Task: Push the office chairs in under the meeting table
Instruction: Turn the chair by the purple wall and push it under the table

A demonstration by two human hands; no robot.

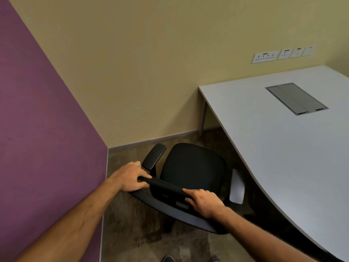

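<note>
Both hands, left hand (132,176) and right hand (204,202), have their fingers curled round the top edge of the black fabric office chair (192,167). It stands on the floor beside the curved white table (273,148), not yet under it. The chair's right armrest (237,188) may strike the table edge if it is pushed at an angle.
</note>
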